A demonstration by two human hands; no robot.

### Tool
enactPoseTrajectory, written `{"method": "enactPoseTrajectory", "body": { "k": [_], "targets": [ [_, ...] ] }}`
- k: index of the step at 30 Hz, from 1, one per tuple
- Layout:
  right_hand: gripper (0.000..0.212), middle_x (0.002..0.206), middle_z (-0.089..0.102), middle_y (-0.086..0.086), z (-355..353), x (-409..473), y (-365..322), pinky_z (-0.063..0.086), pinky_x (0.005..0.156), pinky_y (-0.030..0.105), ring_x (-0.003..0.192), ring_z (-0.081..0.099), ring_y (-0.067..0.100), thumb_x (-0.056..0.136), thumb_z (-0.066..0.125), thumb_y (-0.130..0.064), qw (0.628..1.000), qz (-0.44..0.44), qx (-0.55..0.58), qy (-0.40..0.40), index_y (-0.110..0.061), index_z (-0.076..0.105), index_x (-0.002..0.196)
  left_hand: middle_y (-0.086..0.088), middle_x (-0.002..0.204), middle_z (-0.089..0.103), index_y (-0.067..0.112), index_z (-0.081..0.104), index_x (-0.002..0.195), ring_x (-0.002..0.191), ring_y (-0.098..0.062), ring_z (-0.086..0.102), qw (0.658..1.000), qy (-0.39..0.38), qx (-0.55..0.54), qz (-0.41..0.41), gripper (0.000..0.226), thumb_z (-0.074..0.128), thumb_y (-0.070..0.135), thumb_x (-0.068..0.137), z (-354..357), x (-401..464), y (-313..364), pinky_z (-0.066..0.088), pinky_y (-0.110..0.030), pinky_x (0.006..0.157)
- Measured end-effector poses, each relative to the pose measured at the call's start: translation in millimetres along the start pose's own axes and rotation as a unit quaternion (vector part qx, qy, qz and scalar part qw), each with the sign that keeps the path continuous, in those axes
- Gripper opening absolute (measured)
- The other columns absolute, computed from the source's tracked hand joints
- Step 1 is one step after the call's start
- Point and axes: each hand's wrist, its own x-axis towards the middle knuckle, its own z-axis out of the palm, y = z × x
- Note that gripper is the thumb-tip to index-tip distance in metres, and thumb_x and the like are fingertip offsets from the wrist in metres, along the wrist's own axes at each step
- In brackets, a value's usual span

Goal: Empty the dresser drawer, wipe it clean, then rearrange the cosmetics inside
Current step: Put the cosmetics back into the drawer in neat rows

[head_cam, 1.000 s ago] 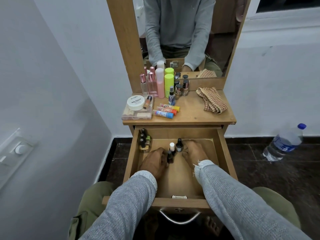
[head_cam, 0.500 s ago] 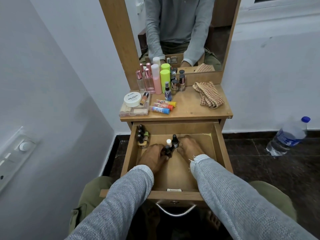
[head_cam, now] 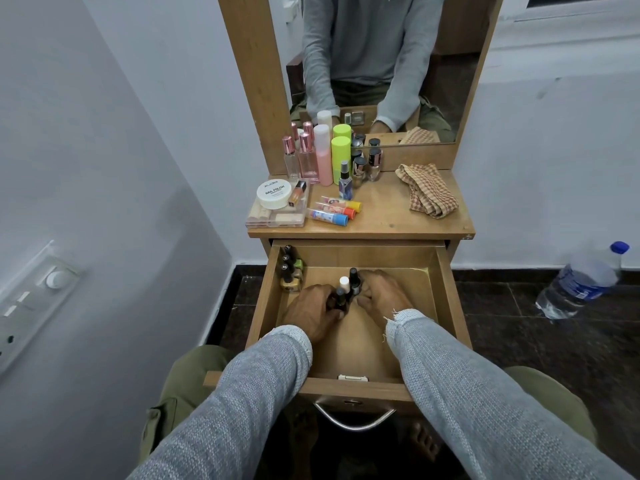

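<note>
Wall switch panel (head_cam: 31, 292) at far left, not involved. Dresser surface (head_cam: 398, 216), left part: nail polish tub (head_cam: 276, 194) on a palette case (head_cam: 277, 216), three tubes (head_cam: 334, 211) lying beside it, tall bottles (head_cam: 322, 154) upright at the back by the mirror (head_cam: 381, 64). Checked cloth (head_cam: 427, 190) lies crumpled on the right part, not in use; wipe step judged done.

Drawer (head_cam: 446, 289) is pulled open. Back-left corner: row of polish bottles (head_cam: 289, 271), upright, against the left wall. Centre: a group of three small bottles (head_cam: 346, 289), upright, touching each other.

Left hand (head_cam: 313, 311): grip curled round the nearest dark-capped bottle of the group. Right hand (head_cam: 384, 294): fingers curled against the group's right side, grip closed on the far black-capped bottle as far as can be seen; thumb side partly hidden.

Change vs. 1 s ago: both hands and the three bottles sit in approx. the same spot mid-drawer; no new item brought in, surface stock unchanged. Meaning: rearranging phase is underway but early. Most cosmetics remain on the surface. Water bottle (head_cam: 581, 282) on the floor at right, unrelated.
</note>
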Motion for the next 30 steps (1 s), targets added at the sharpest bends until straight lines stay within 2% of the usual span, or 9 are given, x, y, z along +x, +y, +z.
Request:
{"method": "enactPoseTrajectory", "body": {
  "k": [4,6,9,13,16,22,25,28,30],
  "targets": [
    [0.017,0.107,0.056,0.010,-0.5,1.1,-2.5,0.049,0.087,0.031,0.098,0.059,0.027,0.089,0.055,-0.007,1.000,0.004,-0.008,-0.021,-0.013,0.062,0.102,-0.004,0.109,0.067,0.018,0.065,0.110,0.098,-0.024,0.062,1.000,-0.009,-0.004,0.001,0.029,0.069,0.025,0.083,0.3,0.6,-0.2,0.051,-0.033,0.084],
    [0.017,0.106,0.054,0.008,-0.3,-0.6,-2.1,0.047,0.082,0.027,0.094,0.059,0.023,0.087,0.057,-0.007,0.999,-0.002,-0.006,-0.031,-0.013,0.061,0.103,-0.004,0.109,0.067,0.018,0.064,0.109,0.098,-0.023,0.061,1.000,-0.009,-0.010,0.000,0.028,0.070,0.025,0.083,0.9,0.5,-1.4,0.050,-0.032,0.083],
    [0.016,0.098,0.052,0.004,-1.3,-4.0,-1.2,0.039,0.068,0.016,0.080,0.055,0.014,0.083,0.061,-0.005,0.999,-0.018,0.004,-0.038,-0.017,0.053,0.089,-0.003,0.108,0.067,0.018,0.064,0.110,0.097,-0.021,0.060,1.000,-0.007,-0.014,-0.003,0.028,0.070,0.025,0.083,1.2,0.3,-3.3,0.047,-0.029,0.080],
    [0.015,0.088,0.057,0.006,-0.2,-1.5,-9.0,0.046,0.067,0.025,0.077,0.057,0.022,0.075,0.065,-0.016,0.999,0.026,0.005,-0.040,-0.020,0.050,0.074,-0.002,0.109,0.067,0.017,0.064,0.112,0.097,-0.020,0.059,1.000,-0.006,-0.020,-0.004,0.030,0.070,0.025,0.083,1.5,0.8,-3.7,0.046,-0.027,0.079],
    [0.019,0.083,0.059,0.003,5.6,2.3,-10.3,0.044,0.062,0.024,0.071,0.057,0.020,0.064,0.062,-0.030,0.998,0.041,-0.002,-0.045,-0.024,0.045,0.068,-0.004,0.111,0.066,0.016,0.064,0.114,0.101,-0.022,0.059,1.000,-0.004,-0.014,-0.002,0.031,0.069,0.022,0.084,0.6,0.7,-3.9,0.043,-0.026,0.080],
    [0.029,0.087,0.061,0.001,2.6,-1.9,-18.3,0.046,0.065,0.024,0.075,0.058,0.019,0.060,0.071,-0.034,0.997,0.034,-0.026,-0.057,-0.025,0.053,0.080,-0.005,0.116,0.067,0.015,0.063,0.119,0.104,-0.023,0.061,1.000,-0.006,-0.016,0.005,0.032,0.067,0.018,0.087,-0.2,0.3,-3.9,0.048,-0.030,0.088],
    [0.026,0.090,0.062,0.003,4.9,-2.4,-18.1,0.044,0.063,0.023,0.074,0.058,0.017,0.062,0.071,-0.034,0.997,0.041,-0.019,-0.066,-0.026,0.051,0.078,-0.005,0.116,0.066,0.014,0.063,0.120,0.106,-0.024,0.061,1.000,-0.011,-0.016,0.004,0.033,0.066,0.018,0.088,-0.4,0.9,-4.4,0.047,-0.028,0.087],
    [0.036,0.102,0.057,0.005,1.7,-7.9,-19.1,0.049,0.077,0.029,0.087,0.056,0.018,0.065,0.078,-0.031,0.998,0.026,0.002,-0.055,-0.019,0.059,0.093,-0.005,0.116,0.067,0.015,0.063,0.120,0.106,-0.024,0.062,0.999,-0.026,-0.035,0.000,0.035,0.069,0.016,0.086,0.5,1.8,-5.5,0.050,-0.034,0.092],
    [0.041,0.101,0.054,0.005,1.3,-9.3,-18.7,0.050,0.084,0.032,0.094,0.054,0.019,0.066,0.080,-0.027,0.998,0.020,0.009,-0.056,-0.016,0.059,0.100,-0.006,0.116,0.067,0.014,0.063,0.120,0.105,-0.023,0.063,0.999,-0.031,-0.042,-0.002,0.036,0.069,0.015,0.085,0.0,1.7,-5.0,0.050,-0.034,0.092]
  ]
}}
